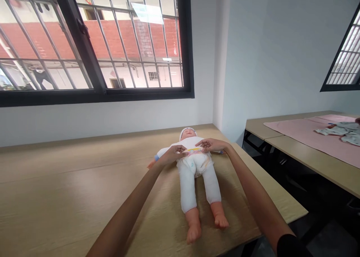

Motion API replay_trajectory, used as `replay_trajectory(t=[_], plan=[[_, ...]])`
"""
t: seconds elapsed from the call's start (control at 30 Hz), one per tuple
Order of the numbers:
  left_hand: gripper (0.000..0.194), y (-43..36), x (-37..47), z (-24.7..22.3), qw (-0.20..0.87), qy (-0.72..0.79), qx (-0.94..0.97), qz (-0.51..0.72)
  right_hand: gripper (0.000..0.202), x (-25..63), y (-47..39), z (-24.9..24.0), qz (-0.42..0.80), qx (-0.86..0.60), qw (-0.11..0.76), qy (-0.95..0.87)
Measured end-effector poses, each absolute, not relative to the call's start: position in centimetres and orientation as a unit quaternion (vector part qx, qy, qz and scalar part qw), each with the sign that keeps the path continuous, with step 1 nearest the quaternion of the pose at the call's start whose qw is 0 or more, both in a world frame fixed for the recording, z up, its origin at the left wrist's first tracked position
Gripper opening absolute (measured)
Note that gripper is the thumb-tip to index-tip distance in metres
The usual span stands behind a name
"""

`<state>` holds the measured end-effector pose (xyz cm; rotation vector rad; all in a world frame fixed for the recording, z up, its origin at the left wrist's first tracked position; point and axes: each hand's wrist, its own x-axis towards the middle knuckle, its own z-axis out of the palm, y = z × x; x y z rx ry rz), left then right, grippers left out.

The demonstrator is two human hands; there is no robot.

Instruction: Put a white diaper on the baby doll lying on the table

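Note:
A baby doll (188, 191) in white clothes and a white cap lies on its back, its feet toward me. Around its hips sits a white diaper (195, 164) with a coloured strip along the waist. My left hand (176, 154) grips the diaper's waist edge at the left, thumb and fingers pinched together. At the right end of the same waistband, my right hand (209, 145) is also closed on the edge. The doll's upper body is partly covered by my hands.
The doll rests on a wooden table (70, 182) against the wall, under a barred window (132, 43). A second table to the right carries a pink cloth (306, 135) and a patterned white garment (341, 130). A gap separates the two tables.

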<state>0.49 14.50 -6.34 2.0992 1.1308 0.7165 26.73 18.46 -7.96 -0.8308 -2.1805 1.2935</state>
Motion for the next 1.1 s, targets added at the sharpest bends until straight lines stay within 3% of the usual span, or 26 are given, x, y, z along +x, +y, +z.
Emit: replay_trajectory(t=[0.37,0.63,0.8,0.93,1.1], plan=[[0.044,14.9,0.1,-6.7,0.357,0.427,0.781,0.284,0.047,27.6,18.4,-9.1,0.403,-0.395,0.26,-0.783],[0.039,15.6,-0.4,-7.4,0.402,0.41,0.759,0.307,0.021,30.3,18.0,-15.3,0.172,-0.531,0.489,-0.67],[0.037,16.7,-1.8,-7.8,0.304,0.506,0.713,0.379,0.027,34.0,18.3,-15.5,0.011,-0.63,0.518,-0.578],[0.029,18.3,-5.6,-7.6,0.158,0.606,0.72,0.299,0.028,35.8,18.9,-16.7,0.088,-0.665,0.511,-0.537],[0.018,19.7,-9.3,-7.4,0.15,0.645,0.741,0.109,0.025,36.0,18.9,-18.2,0.198,-0.635,0.5,-0.555]])
